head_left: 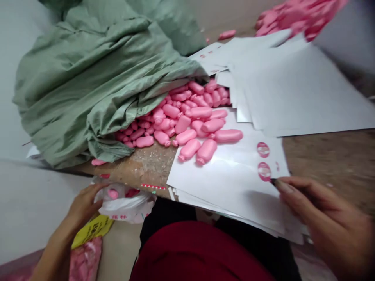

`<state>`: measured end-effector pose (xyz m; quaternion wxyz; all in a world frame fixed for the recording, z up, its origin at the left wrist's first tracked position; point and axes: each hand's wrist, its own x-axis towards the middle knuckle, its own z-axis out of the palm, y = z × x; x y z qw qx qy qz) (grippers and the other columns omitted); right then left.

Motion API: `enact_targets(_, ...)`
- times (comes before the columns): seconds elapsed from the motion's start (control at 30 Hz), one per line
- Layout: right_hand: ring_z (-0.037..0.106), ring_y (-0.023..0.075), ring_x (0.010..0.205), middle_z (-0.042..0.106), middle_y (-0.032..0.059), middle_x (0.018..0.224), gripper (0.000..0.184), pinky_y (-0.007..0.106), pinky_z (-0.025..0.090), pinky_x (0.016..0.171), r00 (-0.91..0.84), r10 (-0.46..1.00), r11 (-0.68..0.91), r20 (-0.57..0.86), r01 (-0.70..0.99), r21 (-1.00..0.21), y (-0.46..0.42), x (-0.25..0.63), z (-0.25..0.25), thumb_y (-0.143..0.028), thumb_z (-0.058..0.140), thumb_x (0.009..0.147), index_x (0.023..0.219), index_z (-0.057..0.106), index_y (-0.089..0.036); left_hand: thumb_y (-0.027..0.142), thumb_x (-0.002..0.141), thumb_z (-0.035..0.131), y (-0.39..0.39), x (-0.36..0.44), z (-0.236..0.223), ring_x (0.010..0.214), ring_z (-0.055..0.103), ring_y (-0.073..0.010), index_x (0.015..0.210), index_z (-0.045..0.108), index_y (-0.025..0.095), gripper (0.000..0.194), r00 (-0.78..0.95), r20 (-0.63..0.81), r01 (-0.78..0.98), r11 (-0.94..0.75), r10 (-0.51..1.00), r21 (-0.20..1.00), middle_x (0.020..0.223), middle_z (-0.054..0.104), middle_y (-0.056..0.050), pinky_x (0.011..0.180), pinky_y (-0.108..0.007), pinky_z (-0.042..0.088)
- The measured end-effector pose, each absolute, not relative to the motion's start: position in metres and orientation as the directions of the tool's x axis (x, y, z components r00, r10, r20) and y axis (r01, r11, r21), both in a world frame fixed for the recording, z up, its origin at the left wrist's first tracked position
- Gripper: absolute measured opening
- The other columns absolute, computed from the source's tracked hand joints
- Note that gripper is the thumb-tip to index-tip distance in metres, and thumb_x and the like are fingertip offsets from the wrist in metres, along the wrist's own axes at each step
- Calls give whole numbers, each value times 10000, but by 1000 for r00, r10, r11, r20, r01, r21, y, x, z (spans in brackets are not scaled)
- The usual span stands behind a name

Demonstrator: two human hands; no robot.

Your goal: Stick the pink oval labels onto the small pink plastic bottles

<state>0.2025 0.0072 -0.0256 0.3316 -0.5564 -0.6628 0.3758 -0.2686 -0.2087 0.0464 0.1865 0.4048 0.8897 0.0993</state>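
Observation:
My left hand (pixel 83 207) is over the mouth of a white plastic bag (pixel 129 207) that hangs at the table edge with pink pieces inside. Its fingers are apart, and nothing shows in them. At the right, the thumb and finger of my right hand (pixel 319 210) are pinched together. A small dark tip shows between them, touching the edge of a round pink sticker (pixel 264 171) on a white sheet (pixel 231 171). Another round sticker (pixel 263 149) lies just above it. Several pink sausage-shaped pieces with knotted ends (pixel 206 151) rest on the sheet's far left part.
A large green sack (pixel 96 78) spills a heap of pink pieces (pixel 171 111) onto the brown table (pixel 319 156). White sheets (pixel 299 86) lie behind, near another pink pile (pixel 293 17). Below left are a yellow bag (pixel 92 230) and a pink-filled clear bag (pixel 84 259).

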Motion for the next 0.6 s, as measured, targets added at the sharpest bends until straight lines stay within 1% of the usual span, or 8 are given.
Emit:
enact_targets(0.07,647,249,736,711,74,823,283,340,471,595,-135,991,61,-3,467,-882,5,187,-6,-538,637,824,856,707,-266,559,664,604,-196,-264,51,939,678,-334,966,698,221,464,-629,-252,680,677,736,281,1012,744,-108,756,-397,530)
enact_targets(0.13,649,243,741,709,58,797,321,334,491,627,-111,994,39,-12,448,-893,6,176,2,-573,631,789,823,695,-261,629,758,547,-165,-242,56,886,682,-298,1013,683,214,506,-580,-179,725,604,795,331,1005,739,-96,727,-372,525)
enact_targets(0.23,630,219,714,702,45,790,350,315,480,627,-121,993,44,-16,473,-880,7,172,2,-585,613,788,846,684,-247,494,901,488,-95,-181,57,986,657,-250,1143,660,199,419,-275,10,884,249,961,395,1139,703,-94,897,-374,502)
enact_targets(0.3,608,201,694,686,37,784,347,304,454,618,-145,989,48,-29,500,-864,6,175,1,-565,587,823,890,681,-237,385,934,472,-48,-138,53,1136,614,-268,1241,633,182,402,-56,54,940,34,997,340,1237,668,-113,1002,-403,460)
enact_targets(0.37,582,185,673,650,23,749,340,296,429,613,-145,988,33,-49,510,-859,4,181,1,-543,557,860,918,671,-228,336,931,505,-14,-105,50,1175,593,-304,1359,569,193,456,50,-50,977,-38,998,208,1309,622,-131,987,-440,471)
enact_targets(0.47,542,169,639,588,1,692,339,288,400,600,-112,991,-3,-71,517,-856,3,192,1,-533,523,887,912,652,-220,286,927,494,11,-84,46,1143,607,-342,1418,525,231,495,43,-207,999,-38,977,26,1394,544,-152,848,-440,523)
enact_targets(0.53,529,164,623,579,-5,680,334,286,387,591,-91,992,-23,-84,532,-847,6,198,-1,-526,518,890,900,647,-218,240,923,452,13,-89,42,1140,609,-346,1409,538,229,493,32,-222,999,-37,975,-22,1422,518,-157,825,-426,520)
enact_targets(0.6,533,163,619,594,-5,677,320,284,383,595,-75,993,-36,-91,546,-837,10,202,-5,-508,517,893,896,648,-216,225,924,404,9,-102,39,1154,599,-348,1395,551,207,493,57,-192,998,-57,980,2,1396,548,-155,872,-431,494)
